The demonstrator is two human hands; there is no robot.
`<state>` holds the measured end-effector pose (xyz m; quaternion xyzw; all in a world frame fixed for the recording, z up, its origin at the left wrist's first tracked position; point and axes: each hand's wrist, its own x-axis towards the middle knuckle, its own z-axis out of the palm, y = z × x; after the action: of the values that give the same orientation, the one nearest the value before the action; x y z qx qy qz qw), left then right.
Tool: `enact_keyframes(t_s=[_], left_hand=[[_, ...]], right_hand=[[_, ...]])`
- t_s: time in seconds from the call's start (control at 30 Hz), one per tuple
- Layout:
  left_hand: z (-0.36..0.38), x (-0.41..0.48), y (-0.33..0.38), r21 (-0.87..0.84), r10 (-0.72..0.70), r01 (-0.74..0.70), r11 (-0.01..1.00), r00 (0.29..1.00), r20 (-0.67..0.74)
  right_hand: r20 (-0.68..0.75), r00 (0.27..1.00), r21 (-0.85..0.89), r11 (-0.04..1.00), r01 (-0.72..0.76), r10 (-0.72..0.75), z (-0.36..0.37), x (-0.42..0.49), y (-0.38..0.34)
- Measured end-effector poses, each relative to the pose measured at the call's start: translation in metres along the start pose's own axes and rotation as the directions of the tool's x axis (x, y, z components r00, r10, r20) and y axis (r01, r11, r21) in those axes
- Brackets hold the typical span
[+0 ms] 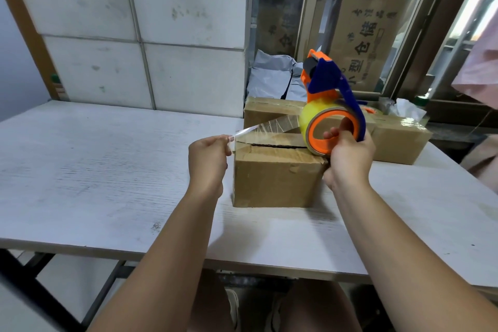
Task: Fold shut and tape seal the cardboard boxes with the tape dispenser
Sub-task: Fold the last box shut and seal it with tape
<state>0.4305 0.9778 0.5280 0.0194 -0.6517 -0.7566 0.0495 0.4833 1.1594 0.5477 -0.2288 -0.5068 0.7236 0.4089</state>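
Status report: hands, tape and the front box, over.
Left hand pinches tape end; right hand grips tape dispenser. Front box flaps folded, seam untaped, tape stretched above it. Nothing blocking the seam.

The box [277, 178] is looking like plain matt brown cardboard, kinda scuffed. The tape dispenser [330, 75] is showing smooth shiny plastic, orange and blue. The tape strip [266, 127] is gleaming clear, glossy, wrinkly. The table [107, 170] is looking matt white, with a faint woodgrain texture.

Three cardboard boxes on one desk [107, 170] — front box [277, 180], back box [266, 114], side box [398, 140]. One tape dispenser [331, 83], one tape strip [269, 127], two hands — left hand [208, 155], right hand [347, 159].
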Motion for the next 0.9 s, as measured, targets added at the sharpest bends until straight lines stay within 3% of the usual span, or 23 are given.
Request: enact_keyframes(t_s=[0.43, 0.57, 0.67, 0.73, 0.77, 0.83, 0.9], left_hand=[[-0.001, 0.0, -0.009, 0.308, 0.029, -0.05, 0.95, 0.997, 0.075], [0.001, 0.0, -0.014, 0.237, -0.106, 0.068, 0.969, 0.983, 0.151], [-0.003, 0.003, -0.015, 0.379, -0.14, 0.074, 0.922, 0.979, 0.15], [-0.008, 0.001, -0.013, 0.605, -0.002, -0.053, 0.795, 0.996, 0.09], [-0.009, -0.003, -0.01, 0.652, 0.141, -0.141, 0.745, 0.989, 0.053], [-0.005, -0.02, 0.0, 0.575, 0.387, -0.321, 0.753, 0.922, 0.008], [0.006, -0.035, 0.004, 0.502, 0.457, -0.447, 0.74, 0.882, 0.113]], right_hand=[[0.004, 0.996, -0.076, 0.994, 0.084, -0.084, 0.001, -0.004, 0.001], [-0.004, 0.996, -0.11, 0.99, 0.093, -0.094, 0.0, -0.004, 0.001], [-0.006, 0.995, -0.119, 0.988, 0.094, -0.095, 0.0, -0.005, 0.0], [-0.007, 0.995, -0.122, 0.988, 0.096, -0.097, 0.0, -0.005, 0.001], [-0.006, 0.995, -0.126, 0.987, 0.097, -0.098, 0.0, -0.006, 0.001], [-0.004, 0.995, -0.135, 0.986, 0.098, -0.1, 0.001, -0.007, 0.001], [-0.007, 0.995, -0.137, 0.985, 0.101, -0.103, 0.001, -0.008, 0.002]])
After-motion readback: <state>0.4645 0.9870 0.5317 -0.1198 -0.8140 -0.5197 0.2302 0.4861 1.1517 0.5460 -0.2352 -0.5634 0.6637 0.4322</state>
